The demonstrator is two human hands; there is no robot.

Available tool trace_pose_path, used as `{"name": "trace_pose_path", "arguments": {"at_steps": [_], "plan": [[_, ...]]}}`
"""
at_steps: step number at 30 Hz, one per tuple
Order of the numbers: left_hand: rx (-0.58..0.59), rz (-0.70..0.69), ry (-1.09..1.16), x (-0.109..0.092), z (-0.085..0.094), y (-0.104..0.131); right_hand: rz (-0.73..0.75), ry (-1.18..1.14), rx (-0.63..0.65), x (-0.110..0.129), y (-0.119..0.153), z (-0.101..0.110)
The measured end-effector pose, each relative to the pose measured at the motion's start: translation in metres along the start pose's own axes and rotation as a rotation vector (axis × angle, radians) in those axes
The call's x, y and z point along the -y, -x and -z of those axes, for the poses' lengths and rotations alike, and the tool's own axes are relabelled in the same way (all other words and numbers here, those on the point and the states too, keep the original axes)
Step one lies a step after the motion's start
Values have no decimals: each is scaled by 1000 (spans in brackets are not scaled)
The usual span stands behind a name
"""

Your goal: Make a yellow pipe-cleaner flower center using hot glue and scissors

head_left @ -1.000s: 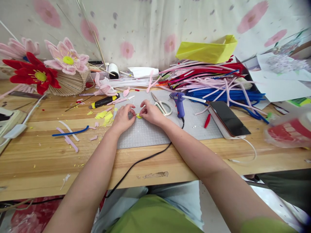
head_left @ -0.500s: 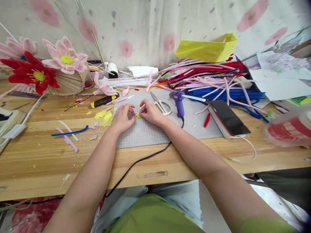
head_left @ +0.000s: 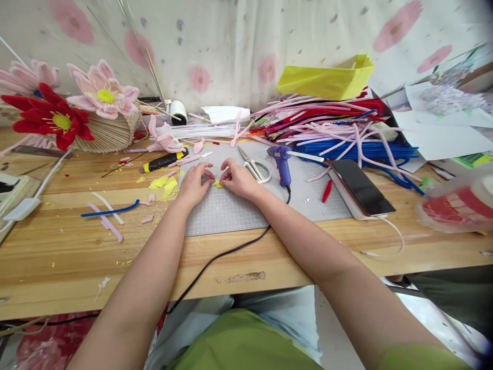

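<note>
Over the grey cutting mat point(head_left: 231, 216), my left hand point(head_left: 195, 184) and my right hand point(head_left: 236, 178) face each other, thumbs and forefingers pinched. Between their fingertips is a small yellow piece with thin strands point(head_left: 219, 183), perhaps cut paper; its exact form is too small to tell. Both hands appear to grip it from either side. Just beyond my right hand lie scissors with pale handles point(head_left: 259, 171), blades toward the back. A purple glue gun point(head_left: 282, 163) with a white glue stick lies to their right.
Yellow paper scraps point(head_left: 168, 188) and a black-yellow cutter point(head_left: 164, 161) lie at left. Fuzzy red and pink flowers point(head_left: 103, 92) stand behind. Bundled pipe cleaners point(head_left: 346, 149) lie at back right, near a phone point(head_left: 362, 186) and a plastic cup point(head_left: 458, 203). A black cord point(head_left: 219, 257) crosses the front edge.
Both hands stay at nearly the same spot, with only slight finger movement around the yellow piece. The view has shifted very slightly; everything else lies as before.
</note>
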State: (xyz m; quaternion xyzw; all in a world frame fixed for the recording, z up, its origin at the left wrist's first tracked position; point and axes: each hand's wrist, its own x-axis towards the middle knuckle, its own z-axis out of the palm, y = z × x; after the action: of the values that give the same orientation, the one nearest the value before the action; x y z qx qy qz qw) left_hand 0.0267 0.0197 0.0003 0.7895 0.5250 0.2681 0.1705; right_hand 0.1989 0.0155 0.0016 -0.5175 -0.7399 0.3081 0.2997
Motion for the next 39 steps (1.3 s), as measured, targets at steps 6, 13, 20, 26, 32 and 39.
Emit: {"name": "trace_pose_path", "arguments": {"at_steps": [6, 13, 20, 26, 32, 39], "plan": [[21, -7, -12, -3, 1, -3, -10, -9, 2, 1, 1, 1], [32, -17, -20, 0, 2, -3, -12, -6, 6, 2, 1, 1], [29, 10, -30, -2, 3, -2, -11, 12, 6, 3, 2, 1], [15, -10, -7, 0, 2, 0, -5, -5, 5, 2, 2, 1], [-10, -2, -20, 1, 3, 3, 3, 2, 1, -1, 0, -1], [-8, -29, -43, -12, 10, 13, 4, 7, -2, 0, 0, -1]]}}
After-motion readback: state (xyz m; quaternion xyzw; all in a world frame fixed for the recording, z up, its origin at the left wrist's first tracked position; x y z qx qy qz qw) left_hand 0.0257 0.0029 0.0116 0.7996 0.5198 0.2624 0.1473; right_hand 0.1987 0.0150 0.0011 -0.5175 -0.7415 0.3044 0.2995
